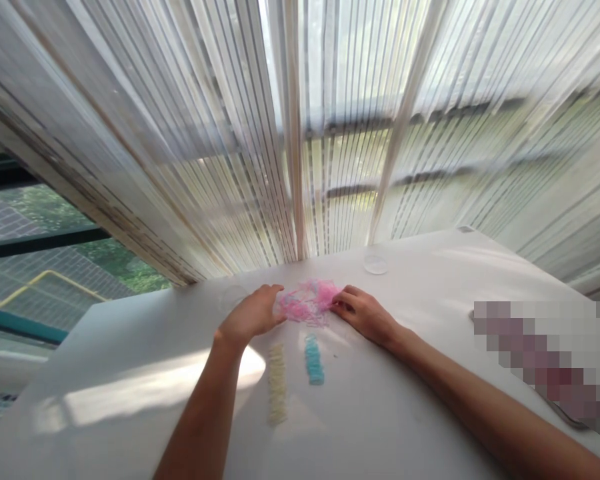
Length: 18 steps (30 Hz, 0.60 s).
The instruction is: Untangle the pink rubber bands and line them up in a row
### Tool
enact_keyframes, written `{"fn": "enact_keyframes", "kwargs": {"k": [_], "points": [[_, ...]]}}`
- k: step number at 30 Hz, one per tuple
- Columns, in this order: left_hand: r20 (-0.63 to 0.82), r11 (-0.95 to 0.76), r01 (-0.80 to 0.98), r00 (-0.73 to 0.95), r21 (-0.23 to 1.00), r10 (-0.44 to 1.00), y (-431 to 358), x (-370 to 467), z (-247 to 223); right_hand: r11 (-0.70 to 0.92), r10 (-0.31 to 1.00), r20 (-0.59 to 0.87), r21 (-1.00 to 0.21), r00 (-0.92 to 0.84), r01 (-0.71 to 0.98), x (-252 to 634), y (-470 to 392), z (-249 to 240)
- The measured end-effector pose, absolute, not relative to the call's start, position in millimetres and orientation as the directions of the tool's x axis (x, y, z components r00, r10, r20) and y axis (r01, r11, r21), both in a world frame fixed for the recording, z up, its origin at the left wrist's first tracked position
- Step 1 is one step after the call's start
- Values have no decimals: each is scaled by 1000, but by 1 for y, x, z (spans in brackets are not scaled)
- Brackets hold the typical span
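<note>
Pink pile of thin, tangled pieces, with some paler bits mixed in, lies on the white table between the two hands, toward the far edge. Left hand at the pile's left edge: fingers and thumb spread apart, gap facing the pile; contact with the outermost pieces cannot be made out. Right hand at the pile's right edge: fingers curled, tips against the pink pieces; whether they pinch any cannot be told. Nearer the person, two bands of small pieces run roughly front to back, well apart from each other: yellow row on the left, longer; blue row on the right, shorter, just below the pile. Small dark speck to the right of the blue row. Clear dish beyond the right hand; a second clear item behind the left hand, partly hidden, outline faint. At the table's right side, a flat object, pixelated, identity unreadable. Sheer striped curtain hangs behind the table; sunlit patch on the tabletop at left.
</note>
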<state>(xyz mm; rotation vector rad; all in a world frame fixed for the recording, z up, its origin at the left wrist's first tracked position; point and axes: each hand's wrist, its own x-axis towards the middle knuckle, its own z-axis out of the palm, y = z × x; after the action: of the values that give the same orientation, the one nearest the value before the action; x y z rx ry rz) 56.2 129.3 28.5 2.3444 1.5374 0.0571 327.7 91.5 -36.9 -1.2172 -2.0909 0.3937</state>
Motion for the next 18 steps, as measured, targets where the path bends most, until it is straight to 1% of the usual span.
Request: {"fn": "enact_keyframes", "kwargs": {"k": [3,5,9,12,15,18], "points": [[-193,-339,901,396,272,898,128,62,26,525,842,437,-534,-316,663,332,90,-33],[-192,-327,900,389,288,901,129,66,24,519,840,447,-502,-307,691,336,88,-32],[-170,-305,879,386,366,907,131,72,18,494,867,344,-493,-361,716,337,95,-33],[-133,-324,850,408,415,903,133,75,12,530,848,297,-492,-439,691,331,106,-34],[-108,-335,839,416,429,903,135,79,7,572,820,321,-473,-473,670,322,117,-36],[-80,-347,831,419,435,904,136,82,5,561,827,347,-473,-442,680,317,124,-37]]}}
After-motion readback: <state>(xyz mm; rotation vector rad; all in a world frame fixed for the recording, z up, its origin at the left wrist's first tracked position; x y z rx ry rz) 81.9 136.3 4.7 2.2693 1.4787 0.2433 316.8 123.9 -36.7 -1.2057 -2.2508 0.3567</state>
